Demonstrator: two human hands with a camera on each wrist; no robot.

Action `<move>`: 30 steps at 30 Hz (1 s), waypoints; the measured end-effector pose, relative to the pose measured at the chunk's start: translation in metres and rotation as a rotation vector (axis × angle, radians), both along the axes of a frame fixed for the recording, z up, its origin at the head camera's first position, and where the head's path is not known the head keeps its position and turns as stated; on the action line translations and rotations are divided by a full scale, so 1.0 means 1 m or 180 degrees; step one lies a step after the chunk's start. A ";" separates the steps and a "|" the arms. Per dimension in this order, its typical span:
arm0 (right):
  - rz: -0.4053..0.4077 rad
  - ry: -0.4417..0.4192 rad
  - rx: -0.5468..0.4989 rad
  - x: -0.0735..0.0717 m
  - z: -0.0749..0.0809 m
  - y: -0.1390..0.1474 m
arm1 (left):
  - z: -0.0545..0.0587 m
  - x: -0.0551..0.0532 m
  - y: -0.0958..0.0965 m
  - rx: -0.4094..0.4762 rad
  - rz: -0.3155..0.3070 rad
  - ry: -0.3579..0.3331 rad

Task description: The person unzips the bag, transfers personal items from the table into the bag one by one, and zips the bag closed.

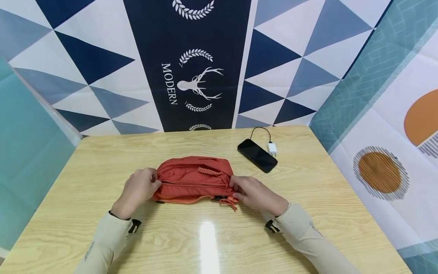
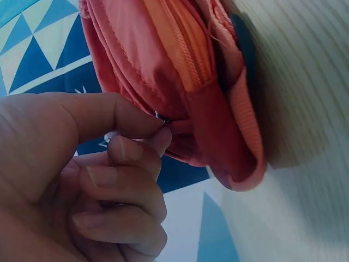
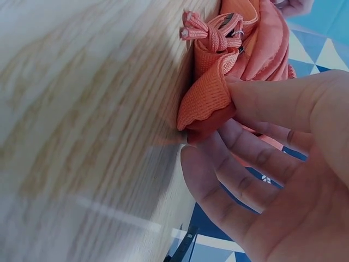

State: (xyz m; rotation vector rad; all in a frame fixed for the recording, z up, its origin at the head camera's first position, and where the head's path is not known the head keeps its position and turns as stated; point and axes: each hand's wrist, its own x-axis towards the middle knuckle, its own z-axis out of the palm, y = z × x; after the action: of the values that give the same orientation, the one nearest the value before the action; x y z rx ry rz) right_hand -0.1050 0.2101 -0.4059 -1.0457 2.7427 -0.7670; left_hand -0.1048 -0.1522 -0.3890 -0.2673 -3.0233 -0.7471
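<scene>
A red waist bag (image 1: 195, 177) lies on the table, with a zipper running along its length and an orange braided cord (image 3: 215, 35) knotted near its right end. At the bag's left end, my left hand (image 1: 138, 186) pinches a small spot by the zipper's end between thumb and index finger; the other fingers curl in below. The fingertips hide most of what is pinched. My right hand (image 1: 254, 192) grips the opposite end, thumb on the orange webbing (image 3: 207, 101) and fingers behind and beneath it. An orange zipper (image 2: 182, 46) shows in the left wrist view.
Behind the bag to the right, a black phone (image 1: 257, 155) lies on the wooden table (image 1: 164, 243). A black cable (image 1: 261, 128) loops from it to a white charger plug (image 1: 272, 148). Patterned cloth (image 1: 102, 68) hangs along the table's back edge.
</scene>
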 end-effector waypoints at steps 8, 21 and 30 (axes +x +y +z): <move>0.0026 -0.0068 -0.0038 -0.001 -0.001 -0.002 | 0.003 0.006 0.006 -0.0470 0.0053 0.0507; 0.0002 -0.0053 -0.0043 -0.002 0.001 0.002 | -0.009 0.001 0.034 -0.0360 -0.1242 0.1285; -0.0113 0.0311 0.0113 -0.002 0.000 0.004 | -0.014 0.003 0.041 -0.0498 -0.1277 0.1630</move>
State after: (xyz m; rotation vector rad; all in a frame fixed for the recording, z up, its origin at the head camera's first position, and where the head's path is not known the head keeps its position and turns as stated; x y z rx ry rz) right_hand -0.1074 0.2136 -0.4060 -1.0575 2.8527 -0.6868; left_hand -0.1013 -0.1112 -0.4030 -0.9292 -2.5566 -0.3683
